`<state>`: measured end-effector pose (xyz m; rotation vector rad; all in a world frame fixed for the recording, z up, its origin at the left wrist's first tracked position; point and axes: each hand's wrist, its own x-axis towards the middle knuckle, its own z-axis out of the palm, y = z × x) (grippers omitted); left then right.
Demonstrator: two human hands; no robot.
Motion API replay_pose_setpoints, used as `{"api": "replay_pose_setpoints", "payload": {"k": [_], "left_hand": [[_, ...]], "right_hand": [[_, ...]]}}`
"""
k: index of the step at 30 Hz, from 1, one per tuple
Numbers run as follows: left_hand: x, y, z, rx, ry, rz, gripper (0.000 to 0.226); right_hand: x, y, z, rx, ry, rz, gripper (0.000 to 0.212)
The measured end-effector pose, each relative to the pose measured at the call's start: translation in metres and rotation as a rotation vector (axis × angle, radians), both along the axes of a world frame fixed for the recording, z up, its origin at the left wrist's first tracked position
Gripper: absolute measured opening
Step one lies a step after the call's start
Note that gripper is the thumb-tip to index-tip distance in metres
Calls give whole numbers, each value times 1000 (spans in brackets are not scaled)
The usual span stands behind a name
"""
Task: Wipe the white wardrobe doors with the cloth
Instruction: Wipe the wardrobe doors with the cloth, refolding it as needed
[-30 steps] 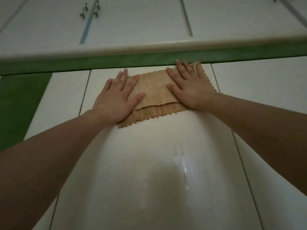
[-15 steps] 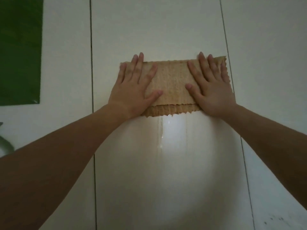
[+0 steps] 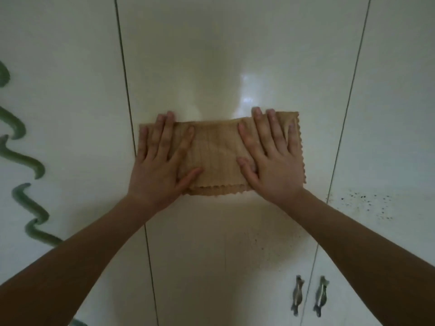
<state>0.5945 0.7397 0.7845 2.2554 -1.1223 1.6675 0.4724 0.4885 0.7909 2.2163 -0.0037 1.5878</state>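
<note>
Both hands, the left hand (image 3: 162, 165) and right hand (image 3: 273, 161), press flat-fingered on the cloth (image 3: 216, 156), its long axis lying crosswise on the wardrobe door (image 3: 235, 55).

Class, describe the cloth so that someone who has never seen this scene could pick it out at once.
Start at the glossy white middle door, between two dark vertical seams. At its centre, the left hand and right hand press flat on the cloth. It alone is tan, ribbed and zigzag-edged.

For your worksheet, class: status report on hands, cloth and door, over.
Left hand and right hand flat, pressing cloth on middle door. Dark specks lower right. Handles below cloth.
</note>
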Motion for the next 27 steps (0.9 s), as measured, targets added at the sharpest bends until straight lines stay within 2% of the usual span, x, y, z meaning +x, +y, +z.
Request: {"api": "replay_pose_setpoints", "payload": {"k": [10, 13, 16, 21, 24, 27], "left_hand": [[-17, -28, -183, -140, 110, 39, 84], [-30, -45, -237, -160, 157, 49, 83], [-40, -55, -263, -143, 185, 63, 85], [-45, -54, -243, -40, 209, 55, 85], [-45, -55, -182, 27, 178, 15, 81], [-49, -68, -102, 31, 131, -4, 76]], "right_hand": [[-17, -29, -148, -98, 108, 217, 61], [-24, -42, -184, -97, 136, 226, 63], [-34, -52, -208, -54, 147, 215, 65], [-37, -57, -208, -29, 145, 227, 65], [-43, -61, -188, -14, 132, 214, 63], [-48, -74, -126, 62, 56, 189, 63]]}}
